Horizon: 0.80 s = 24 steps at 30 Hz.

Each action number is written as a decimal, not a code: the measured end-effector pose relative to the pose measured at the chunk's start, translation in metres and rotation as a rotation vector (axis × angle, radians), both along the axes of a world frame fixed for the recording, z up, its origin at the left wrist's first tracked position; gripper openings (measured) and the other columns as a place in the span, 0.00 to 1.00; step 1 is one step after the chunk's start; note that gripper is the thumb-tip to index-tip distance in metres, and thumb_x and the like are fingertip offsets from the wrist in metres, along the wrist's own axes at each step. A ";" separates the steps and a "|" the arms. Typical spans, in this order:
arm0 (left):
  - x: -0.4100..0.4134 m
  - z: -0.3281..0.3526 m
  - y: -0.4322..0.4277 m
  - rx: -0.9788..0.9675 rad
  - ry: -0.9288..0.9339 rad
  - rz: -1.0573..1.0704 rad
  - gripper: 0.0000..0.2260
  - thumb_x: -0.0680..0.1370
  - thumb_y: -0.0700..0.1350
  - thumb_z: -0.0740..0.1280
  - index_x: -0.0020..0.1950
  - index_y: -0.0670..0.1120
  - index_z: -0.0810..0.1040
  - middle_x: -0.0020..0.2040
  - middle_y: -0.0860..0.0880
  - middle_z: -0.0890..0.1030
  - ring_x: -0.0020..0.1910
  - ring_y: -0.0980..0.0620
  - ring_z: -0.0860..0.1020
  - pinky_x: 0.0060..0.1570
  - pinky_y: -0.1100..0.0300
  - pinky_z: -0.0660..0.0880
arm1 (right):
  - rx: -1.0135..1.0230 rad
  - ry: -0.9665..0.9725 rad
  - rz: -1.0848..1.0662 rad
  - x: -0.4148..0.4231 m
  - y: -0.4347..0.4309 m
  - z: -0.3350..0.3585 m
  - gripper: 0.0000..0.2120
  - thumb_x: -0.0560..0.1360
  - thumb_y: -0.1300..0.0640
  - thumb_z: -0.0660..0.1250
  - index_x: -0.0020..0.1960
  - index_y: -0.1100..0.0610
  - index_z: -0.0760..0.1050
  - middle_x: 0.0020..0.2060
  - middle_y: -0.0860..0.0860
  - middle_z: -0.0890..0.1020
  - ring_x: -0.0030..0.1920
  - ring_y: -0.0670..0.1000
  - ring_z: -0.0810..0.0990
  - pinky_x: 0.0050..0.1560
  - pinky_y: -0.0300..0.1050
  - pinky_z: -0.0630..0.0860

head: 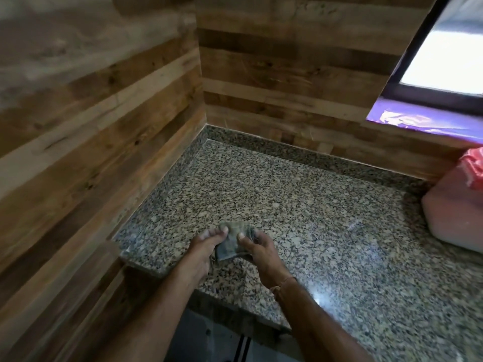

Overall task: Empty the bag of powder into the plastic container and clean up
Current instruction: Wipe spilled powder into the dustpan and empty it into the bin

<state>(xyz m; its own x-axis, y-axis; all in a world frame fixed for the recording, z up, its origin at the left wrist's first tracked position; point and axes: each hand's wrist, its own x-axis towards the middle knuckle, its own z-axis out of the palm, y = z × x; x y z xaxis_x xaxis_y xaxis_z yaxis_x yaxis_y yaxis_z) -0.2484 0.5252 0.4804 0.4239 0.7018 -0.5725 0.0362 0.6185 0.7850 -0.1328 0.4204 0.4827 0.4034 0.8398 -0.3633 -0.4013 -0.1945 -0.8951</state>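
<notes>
Both hands are on a folded grey-green cloth (231,241) near the front-left edge of the speckled granite counter (287,192). The left hand (201,246) pinches the cloth's left side: thumb lies on top, the other fingers are tucked underneath and mostly hidden. The right hand (258,246) pinches the right side, thumb pressed on top and fingers curled round the far edge. The two thumbs are near each other with cloth between them. The cloth looks bunched into several layers; can't tell if its underside touches the counter or sits just above it. There's a thin thread band (283,282) on the right wrist. The pink plastic container (454,218) stands on the counter at far right, well apart from the hands and partly cut off by the frame edge. A crumpled red-and-white bag (473,165) is at the container's top; can't tell if it's in the opening or resting on it, or how much powder is inside. Wood-plank walls (104,100) meet in the corner behind the counter. The window (449,48) is at upper right, with a purple strip (418,121) along its lower edge. The wall area is motion-blurred.
</notes>
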 end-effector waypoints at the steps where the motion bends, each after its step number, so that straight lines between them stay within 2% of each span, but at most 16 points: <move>1: 0.001 0.000 0.004 -0.003 0.007 0.003 0.04 0.79 0.42 0.71 0.48 0.42 0.79 0.46 0.43 0.85 0.43 0.47 0.83 0.41 0.56 0.80 | -0.009 0.006 0.001 0.002 0.002 0.000 0.12 0.82 0.57 0.65 0.60 0.64 0.78 0.54 0.57 0.86 0.54 0.56 0.85 0.54 0.48 0.84; 4: 0.004 0.000 0.010 0.133 0.096 -0.038 0.09 0.82 0.47 0.67 0.54 0.41 0.80 0.50 0.42 0.86 0.46 0.48 0.84 0.36 0.59 0.79 | -0.021 -0.006 -0.028 0.008 0.007 0.000 0.17 0.81 0.54 0.68 0.60 0.67 0.77 0.55 0.60 0.85 0.52 0.56 0.86 0.50 0.46 0.84; 7: 0.001 0.001 0.014 0.376 0.208 -0.166 0.12 0.85 0.52 0.62 0.56 0.44 0.77 0.51 0.45 0.85 0.48 0.49 0.85 0.36 0.60 0.80 | -0.026 -0.078 -0.042 0.010 0.010 -0.002 0.20 0.80 0.52 0.69 0.57 0.70 0.75 0.49 0.59 0.85 0.47 0.53 0.85 0.45 0.45 0.83; 10: -0.005 -0.001 0.019 0.557 0.308 -0.256 0.13 0.84 0.56 0.60 0.55 0.47 0.76 0.50 0.47 0.84 0.47 0.50 0.84 0.38 0.57 0.82 | -0.021 -0.115 -0.044 0.007 0.012 -0.008 0.17 0.80 0.51 0.69 0.53 0.67 0.76 0.49 0.62 0.85 0.48 0.60 0.86 0.50 0.54 0.85; 12: -0.010 -0.003 0.021 0.632 0.376 -0.266 0.13 0.84 0.56 0.59 0.55 0.47 0.75 0.49 0.48 0.83 0.44 0.53 0.83 0.32 0.64 0.78 | -0.035 -0.141 -0.051 0.001 0.014 -0.012 0.18 0.80 0.50 0.69 0.55 0.66 0.74 0.53 0.66 0.83 0.51 0.65 0.85 0.50 0.60 0.84; 14: -0.014 -0.005 0.019 0.673 0.439 -0.266 0.13 0.85 0.55 0.60 0.57 0.46 0.74 0.47 0.49 0.81 0.40 0.57 0.81 0.27 0.72 0.71 | -0.061 -0.169 -0.052 -0.009 0.014 -0.016 0.18 0.80 0.49 0.69 0.59 0.63 0.72 0.55 0.64 0.82 0.51 0.63 0.85 0.47 0.60 0.85; 16: -0.019 -0.009 0.016 0.697 0.503 -0.273 0.11 0.85 0.53 0.60 0.57 0.46 0.72 0.45 0.53 0.78 0.39 0.60 0.78 0.25 0.72 0.70 | -0.084 -0.197 -0.064 -0.020 0.014 -0.022 0.16 0.80 0.50 0.69 0.61 0.56 0.68 0.57 0.60 0.81 0.53 0.58 0.85 0.49 0.57 0.86; 18: -0.025 -0.018 0.014 0.708 0.535 -0.272 0.08 0.85 0.50 0.61 0.57 0.46 0.69 0.46 0.53 0.76 0.39 0.60 0.76 0.29 0.70 0.68 | -0.069 -0.234 -0.049 -0.027 0.012 -0.030 0.15 0.80 0.52 0.69 0.61 0.50 0.65 0.59 0.60 0.80 0.56 0.60 0.84 0.51 0.62 0.85; 21: -0.039 -0.036 0.016 0.723 0.512 -0.305 0.05 0.84 0.41 0.62 0.57 0.46 0.67 0.48 0.52 0.75 0.42 0.57 0.76 0.30 0.69 0.72 | -0.071 -0.255 -0.021 -0.036 0.005 -0.040 0.20 0.80 0.65 0.65 0.64 0.47 0.63 0.57 0.58 0.81 0.48 0.58 0.86 0.45 0.62 0.85; 22: -0.044 -0.043 0.016 0.741 0.498 -0.337 0.05 0.83 0.38 0.62 0.54 0.47 0.69 0.47 0.52 0.76 0.44 0.54 0.78 0.34 0.69 0.73 | -0.091 -0.288 -0.005 -0.038 0.003 -0.044 0.23 0.80 0.68 0.64 0.66 0.47 0.63 0.56 0.57 0.81 0.46 0.58 0.86 0.43 0.60 0.86; 24: -0.051 -0.059 0.016 0.769 0.475 -0.389 0.10 0.81 0.34 0.63 0.46 0.50 0.74 0.47 0.54 0.80 0.51 0.51 0.81 0.45 0.62 0.77 | -0.135 -0.402 0.035 -0.045 0.004 -0.053 0.26 0.80 0.70 0.64 0.70 0.45 0.65 0.54 0.52 0.80 0.48 0.57 0.86 0.44 0.57 0.86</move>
